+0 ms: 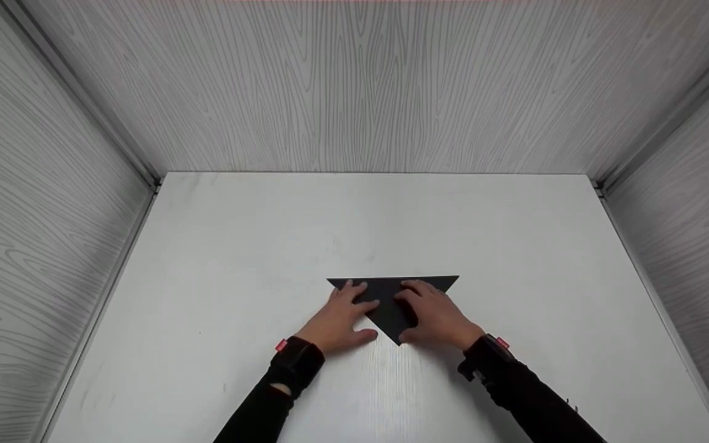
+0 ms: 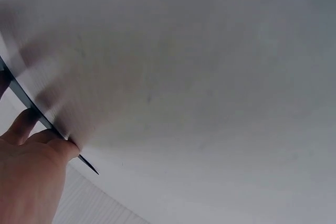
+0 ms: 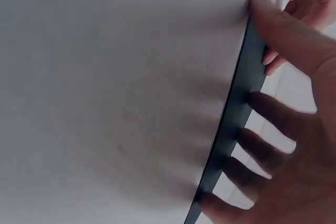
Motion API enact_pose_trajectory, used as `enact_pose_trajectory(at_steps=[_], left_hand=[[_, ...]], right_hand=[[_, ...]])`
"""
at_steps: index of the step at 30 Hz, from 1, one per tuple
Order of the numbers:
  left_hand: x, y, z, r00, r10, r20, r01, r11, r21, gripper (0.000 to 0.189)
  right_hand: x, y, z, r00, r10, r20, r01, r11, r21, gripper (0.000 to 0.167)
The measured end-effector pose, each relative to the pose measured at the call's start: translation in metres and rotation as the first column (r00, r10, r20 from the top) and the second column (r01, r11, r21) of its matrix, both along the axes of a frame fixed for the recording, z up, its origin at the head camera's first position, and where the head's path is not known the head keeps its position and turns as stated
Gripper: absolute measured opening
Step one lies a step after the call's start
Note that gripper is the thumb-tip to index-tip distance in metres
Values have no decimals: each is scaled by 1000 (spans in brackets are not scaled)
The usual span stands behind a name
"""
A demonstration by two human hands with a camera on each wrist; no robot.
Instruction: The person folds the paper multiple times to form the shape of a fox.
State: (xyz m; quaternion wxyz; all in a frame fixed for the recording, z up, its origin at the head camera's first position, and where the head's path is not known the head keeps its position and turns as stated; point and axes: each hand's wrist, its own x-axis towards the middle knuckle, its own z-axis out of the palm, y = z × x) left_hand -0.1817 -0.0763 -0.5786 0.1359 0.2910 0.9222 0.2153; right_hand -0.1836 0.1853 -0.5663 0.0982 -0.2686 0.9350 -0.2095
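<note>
A black sheet folded to a triangle, apparently paper (image 1: 389, 294), lies on the white table with its long edge at the back and one corner toward the person. The left hand (image 1: 339, 320) rests spread fingertips on its left part, the thumb reaching past the slanted edge onto the table side. On the right part, the right hand (image 1: 439, 317) presses its fingertips, with its thumb at the near corner. In the right wrist view those fingers (image 3: 257, 148) stand spread along the dark paper (image 3: 239, 90). The left wrist view shows the paper's pointed end (image 2: 88, 165) beyond the left hand (image 2: 34, 177).
The white tabletop (image 1: 237, 246) spreads around the hands. Wood-grain panels enclose it: a back wall (image 1: 367, 86), a left wall (image 1: 28, 215) and a right wall (image 1: 693, 184). Black bands (image 1: 296, 363) sit on both wrists.
</note>
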Motion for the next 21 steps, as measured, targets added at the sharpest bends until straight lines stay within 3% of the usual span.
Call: enact_pose_trajectory(at_steps=[8,15,21], left_hand=[[-2,2,-2,999,-8,-34,8,1000,11,57],[0,6,-4,993,29,-113,-24,999,43,42],[-1,8,-3,992,42,-121,-37,998,40,38]], right_hand=[[-5,-2,2,999,-13,-35,13,1000,-9,58],[0,0,-1,1000,0,-2,0,1000,6,71],[7,4,-2,1000,26,-12,-26,999,24,81]])
